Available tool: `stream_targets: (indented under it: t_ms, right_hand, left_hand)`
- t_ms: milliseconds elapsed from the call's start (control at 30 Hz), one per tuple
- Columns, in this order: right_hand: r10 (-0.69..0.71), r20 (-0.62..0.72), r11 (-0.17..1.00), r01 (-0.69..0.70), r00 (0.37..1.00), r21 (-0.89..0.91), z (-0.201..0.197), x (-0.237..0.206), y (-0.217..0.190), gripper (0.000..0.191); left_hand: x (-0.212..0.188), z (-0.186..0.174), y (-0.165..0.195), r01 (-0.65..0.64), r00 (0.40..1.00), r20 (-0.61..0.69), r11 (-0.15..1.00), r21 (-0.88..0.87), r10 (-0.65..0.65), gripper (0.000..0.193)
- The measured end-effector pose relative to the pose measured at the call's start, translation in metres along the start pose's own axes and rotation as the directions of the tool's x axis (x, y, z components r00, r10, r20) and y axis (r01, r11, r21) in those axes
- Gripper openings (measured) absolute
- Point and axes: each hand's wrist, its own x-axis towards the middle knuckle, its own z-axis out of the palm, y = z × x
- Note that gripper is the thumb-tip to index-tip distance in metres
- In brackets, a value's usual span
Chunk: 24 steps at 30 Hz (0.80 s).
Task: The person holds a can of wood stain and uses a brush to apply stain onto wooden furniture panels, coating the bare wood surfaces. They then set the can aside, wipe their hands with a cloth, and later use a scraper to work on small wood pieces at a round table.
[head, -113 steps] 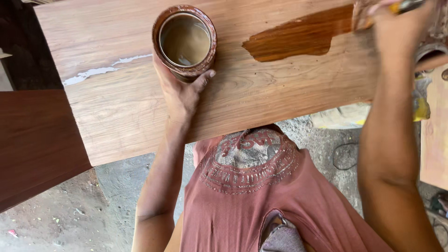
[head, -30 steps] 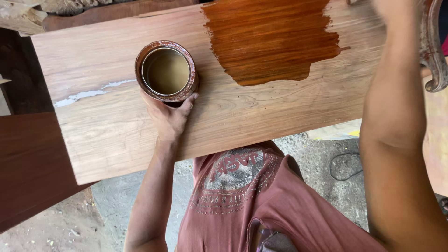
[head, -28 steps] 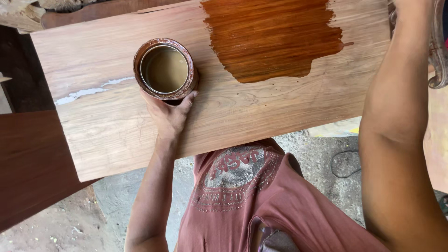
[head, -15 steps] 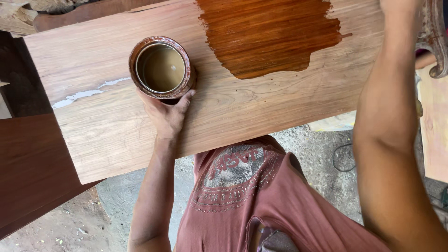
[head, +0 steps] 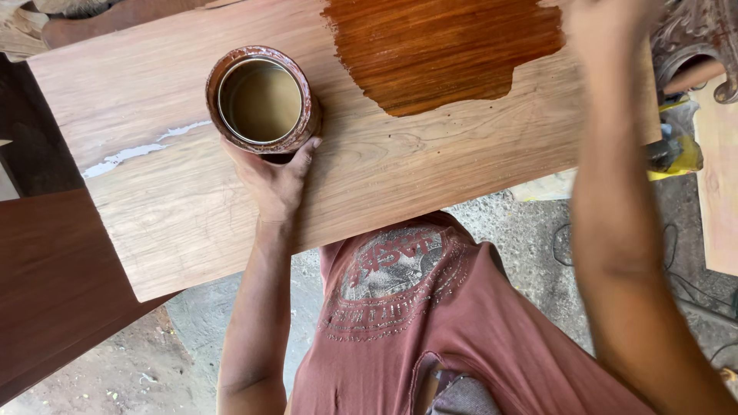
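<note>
A pale wooden board lies across in front of me. On its left part stands an open round tin, stained reddish brown outside, with murky brown liquid inside. My left hand cups the near side of the tin, fingers around its wall. A wet, dark red-brown patch of stain covers the far middle of the board. My right hand is up at the board's far right, next to the patch. It is blurred and partly cut off by the frame edge, so anything in it is hidden.
A dark brown board lies lower at the left. A carved wooden piece and a pale plank are at the right, with a yellow object below the board's end. Cables lie on the rough concrete floor.
The stained patch has grown from a narrow streak into a broad area. My right hand keeps sweeping at the far right. My left hand stays on the tin.
</note>
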Motion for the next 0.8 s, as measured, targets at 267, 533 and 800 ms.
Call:
stream_targets:
  t_ms: [267,533,800]
  right_hand:
    - [-0.011,0.226,0.929,-0.073,0.974,0.362,0.04,-0.084,-0.032,0.005]
    - [0.143,0.204,0.985,-0.16,0.968,0.069,0.016,-0.097,-0.031,0.006]
    - [0.1,0.139,0.946,-0.137,0.985,0.292,0.003,-0.121,0.007,0.008]
  left_hand:
    - [-0.004,-0.001,-0.003,-0.032,0.999,0.022,0.999,-0.033,0.033,0.112]
    - [-0.005,0.0,-0.013,-0.009,1.0,-0.015,1.0,-0.019,0.009,0.117]
    - [-0.008,-0.005,-0.009,-0.029,1.0,-0.004,1.0,0.002,0.029,0.109]
